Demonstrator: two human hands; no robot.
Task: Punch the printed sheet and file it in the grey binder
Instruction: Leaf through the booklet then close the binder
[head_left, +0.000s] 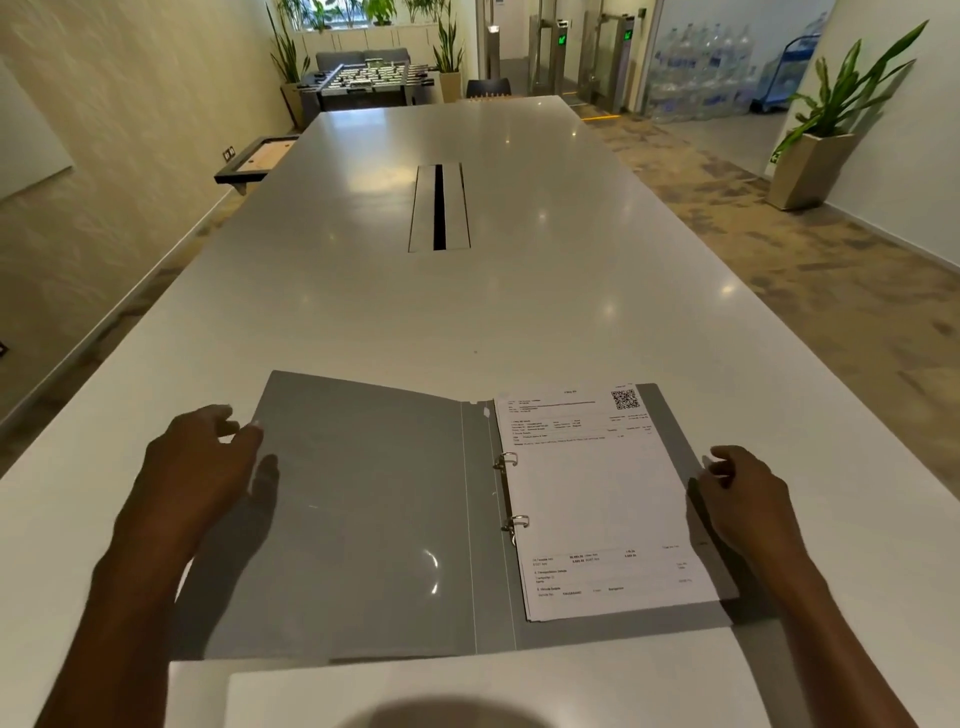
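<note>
- The grey binder (363, 519) lay open and flat on the long white table (467, 312), with its two metal rings (511, 491) closed near the spine.
- The printed sheet (597, 499) sat on the rings, on top of a thin stack of pages, covering the binder's right-hand cover; a QR code (625, 399) showed at its far right corner.
- The left hand (202, 467) rested at the outer edge of the left cover, fingers loosely curled and spread, thumb on the cover's edge; it gripped nothing.
- The right hand (743, 493) lay just beyond the sheet's outer edge, at the rim of the right cover, fingers relaxed and apart, holding nothing.
- Between the two hands lay the whole open binder, with the rings nearer the right hand than the left.
- Farther out from both hands, a cable slot (439, 207) ran along the middle of the table.
</note>
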